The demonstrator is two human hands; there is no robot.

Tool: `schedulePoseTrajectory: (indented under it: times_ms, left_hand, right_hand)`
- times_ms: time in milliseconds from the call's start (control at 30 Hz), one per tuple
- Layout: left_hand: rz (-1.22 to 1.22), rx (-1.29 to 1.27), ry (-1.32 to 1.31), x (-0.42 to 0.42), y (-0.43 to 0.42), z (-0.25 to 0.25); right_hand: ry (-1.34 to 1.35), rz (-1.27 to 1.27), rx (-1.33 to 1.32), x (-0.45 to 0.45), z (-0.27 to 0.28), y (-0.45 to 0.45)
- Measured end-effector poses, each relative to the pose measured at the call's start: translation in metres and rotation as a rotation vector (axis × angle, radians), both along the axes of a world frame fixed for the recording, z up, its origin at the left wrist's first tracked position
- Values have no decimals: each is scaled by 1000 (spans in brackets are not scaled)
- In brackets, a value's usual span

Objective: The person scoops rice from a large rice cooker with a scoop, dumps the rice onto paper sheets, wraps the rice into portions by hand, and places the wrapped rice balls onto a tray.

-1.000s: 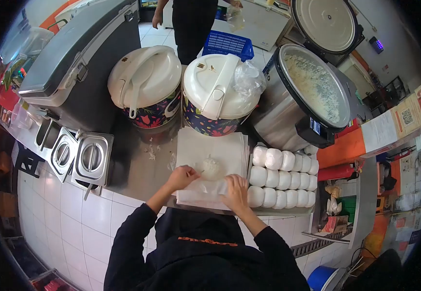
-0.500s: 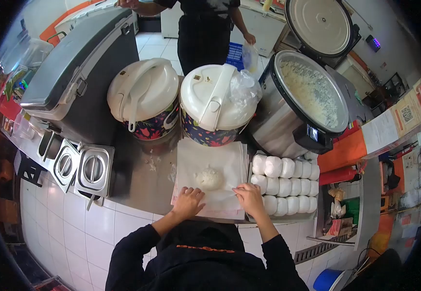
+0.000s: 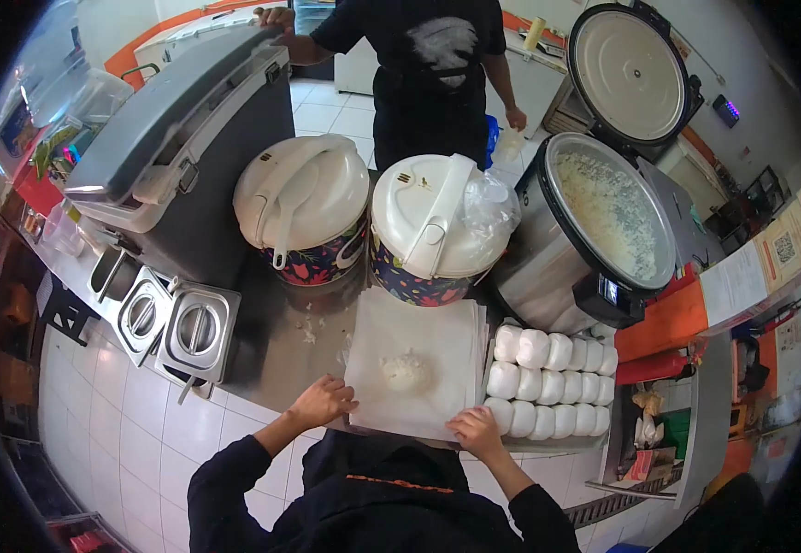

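Observation:
A rounded mound of white rice (image 3: 407, 371) sits at the middle of a stack of white paper sheets (image 3: 419, 323). I cannot tell whether a thin sheet lies over the rice. My left hand (image 3: 327, 401) is at the stack's front left corner, fingers curled in and pinching the paper's edge. At the front right corner, my right hand (image 3: 476, 431) grips the paper between thumb and fingers. Right of the stack, a tray holds several rows of white wrapped bundles (image 3: 548, 382).
Behind the paper stand two flowered rice containers (image 3: 424, 221) (image 3: 304, 207). An open steel cooker (image 3: 608, 217) of rice is at the right. Lidded steel pans (image 3: 200, 327) and a large grey cooler (image 3: 207, 157) are left. A person (image 3: 437, 74) stands opposite, one hand on the cooler.
My left hand has moved outward to the paper's left corner, and my right hand has come to its front right corner. The head view has shifted. The person opposite has come closer.

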State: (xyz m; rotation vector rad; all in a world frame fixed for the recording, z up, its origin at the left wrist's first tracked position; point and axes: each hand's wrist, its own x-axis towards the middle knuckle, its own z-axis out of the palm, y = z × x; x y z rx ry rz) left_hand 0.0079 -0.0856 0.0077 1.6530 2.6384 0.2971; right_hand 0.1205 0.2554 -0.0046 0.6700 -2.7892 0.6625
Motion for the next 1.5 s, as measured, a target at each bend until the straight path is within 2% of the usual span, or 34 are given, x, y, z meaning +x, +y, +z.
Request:
schedulePoseTrajectory:
  times_ms: [67, 167, 233, 300, 367, 400, 467, 500, 567, 600, 667, 700, 767, 867, 900, 967, 1000, 1067, 1133, 1167, 1200, 1267, 1300, 1367, 1500]
  left_hand:
    - [47, 122, -105, 1, -6, 1]
    - [68, 162, -160, 1, -12, 3]
    - [79, 217, -221, 0, -16, 2]
    - [73, 286, -279, -6, -14, -6]
    - [248, 691, -655, -13, -9, -16]
    - [244, 690, -668, -15, -3, -22]
    - [730, 913, -1060, -21, 14, -28]
    - [717, 901, -1091, -26, 20, -31]
    - [889, 993, -1156, -36, 36, -40]
    - [873, 981, -1177, -37, 43, -52]
    - [1093, 963, -1043, -44, 53, -76]
    - [1087, 957, -1053, -44, 55, -80]
    - [1178, 705, -722, -44, 57, -89]
    - [1134, 650, -801, -42, 51, -89]
    - [1136, 645, -806, -40, 52, -80]
    - [1108, 618, -461, -36, 56, -48]
    - [1105, 615, -463, -34, 58, -29]
    - [544, 387, -111, -29, 67, -2]
    - [162, 166, 46, -8, 83, -6]
    - [105, 93, -32, 2, 89, -15]
    - [102, 91, -25, 1, 89, -14]
    - [125, 77, -99, -3, 89, -10]
    - [123, 77, -96, -9, 90, -9]
    - [200, 56, -73, -30, 93, -3]
    - [254, 97, -10, -85, 106, 20]
  right_hand:
    - [-11, -33, -10, 5, 2, -2]
    - [-24, -49, -128, 9, -8, -6]
    - [-89, -45, -131, 8, -1, -6]
    - [-31, -82, -188, 2, 10, -8]
    - [14, -142, -240, -6, 13, -11]
    - [-3, -308, -432, -12, 6, -14]
    - [-41, -586, -757, -24, -16, -22]
    - [-57, -693, -893, -30, -25, -26]
    - [-172, -875, -644, -46, -9, -31]
    - [-170, -900, -636, -51, -14, -32]
    - [-83, -960, -422, -61, -33, -33]
    - [-85, -970, -417, -62, -30, -35]
    - [-167, -970, -379, -64, -25, -37]
    - [-233, -952, -357, -64, -20, -36]
    - [-239, -954, -355, -66, -20, -33]
    - [-318, -833, -180, -75, -21, -23]
    - [-281, -791, -141, -85, -17, -21]
    - [-133, -648, -118, -118, -9, -16]
    - [22, -455, -126, -160, -13, -7]
    - [69, -366, -119, -178, -20, -1]
    - [76, -367, -122, -189, -19, 1]
    - [-214, -336, -24, -204, -18, 5]
    - [-211, -339, -25, -209, -15, 6]
    - [-426, -271, 127, -213, -3, 5]
    - [-529, -195, 54, -192, 44, -6]
